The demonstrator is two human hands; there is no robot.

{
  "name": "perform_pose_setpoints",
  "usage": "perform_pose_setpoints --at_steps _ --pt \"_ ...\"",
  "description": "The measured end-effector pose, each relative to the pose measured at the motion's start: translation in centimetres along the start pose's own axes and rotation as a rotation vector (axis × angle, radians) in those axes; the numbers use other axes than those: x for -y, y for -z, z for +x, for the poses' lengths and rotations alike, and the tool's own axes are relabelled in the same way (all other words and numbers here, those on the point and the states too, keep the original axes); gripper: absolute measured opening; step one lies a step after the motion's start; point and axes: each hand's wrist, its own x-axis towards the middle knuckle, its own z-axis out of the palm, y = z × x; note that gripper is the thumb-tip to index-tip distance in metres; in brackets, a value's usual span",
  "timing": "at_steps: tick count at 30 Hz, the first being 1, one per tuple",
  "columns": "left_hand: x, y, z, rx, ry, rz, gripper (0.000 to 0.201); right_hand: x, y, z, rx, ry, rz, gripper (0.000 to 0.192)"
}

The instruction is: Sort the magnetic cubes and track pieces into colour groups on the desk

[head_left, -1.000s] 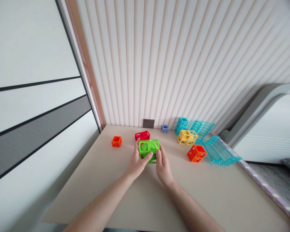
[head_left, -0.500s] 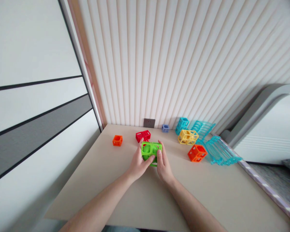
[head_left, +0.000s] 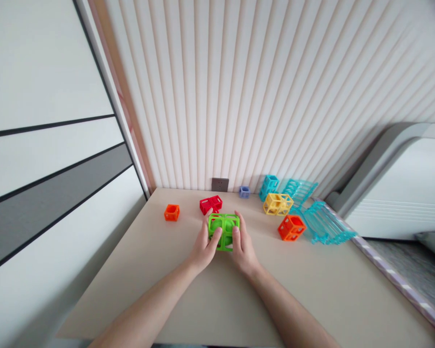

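Observation:
Between my two hands is a green openwork block (head_left: 224, 223) made of cube frames, with rounded green shapes inside. My left hand (head_left: 203, 245) grips its left side, thumb across the front face. On the right side my right hand (head_left: 243, 247) is closed round it, thumb likewise on the front. The fingers behind the block are mostly hidden. Just beyond it lies a red openwork block (head_left: 210, 204), partly covered by the green one and my left fingertips.
A small orange cube (head_left: 171, 212) sits left on the table (head_left: 159, 270). Toward the back right stand a small blue-violet cube (head_left: 244, 192), a teal block (head_left: 268, 187), a yellow block (head_left: 278, 204), an orange-red block (head_left: 292, 227) and a teal rack-like piece (head_left: 328, 223). A ribbed wall (head_left: 217, 96) rises behind.
The green block has been turned so more of its front face shows. My left thumb has shifted up and my thumbs are farther apart. The whole view has moved slightly.

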Motion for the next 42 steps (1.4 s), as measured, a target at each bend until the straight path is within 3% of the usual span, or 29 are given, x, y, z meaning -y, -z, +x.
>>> perform_pose_setpoints --at_steps 7,12,14,17,20,22,24,27,34,42 --pt "-0.2 0.5 0.1 0.062 0.056 -0.116 0.072 0.4 0.4 0.0 0.020 0.116 -0.071 0.056" --pt "-0.3 0.8 -0.2 0.157 0.117 -0.226 0.077 1.0 2.6 0.2 0.076 0.239 -0.300 0.056" --pt "-0.2 0.7 -0.3 0.142 0.132 -0.238 0.078 1.3 4.5 0.6 0.019 0.285 -0.465 0.053" --pt "0.2 0.5 -0.5 0.129 0.142 -0.247 0.078 1.2 8.3 1.4 -0.210 0.299 -0.766 0.044" --pt "0.5 0.3 -0.7 0.128 0.163 -0.257 0.080 0.1 12.6 1.6 -0.394 0.232 -1.042 0.038" --pt "0.6 -0.2 -0.6 0.128 0.158 -0.254 0.078 -1.0 15.0 1.2 -0.427 0.169 -1.160 0.039" --pt "0.6 -1.1 0.0 0.141 0.132 -0.232 0.068 -2.0 16.5 0.6 -0.401 0.116 -1.211 0.040" --pt "0.4 -3.1 1.7 0.149 0.069 -0.147 0.053 -3.0 17.0 -0.1 -0.326 0.064 -1.157 0.039" --pt "0.6 -9.8 6.7 0.112 -0.037 0.037 0.048 -3.9 15.3 -0.3 -0.366 -0.118 -0.918 0.037" --pt "2.8 -14.6 8.3 0.148 -0.034 -0.035 0.052 -3.6 16.6 -1.4 -0.370 -0.165 -0.855 0.031"
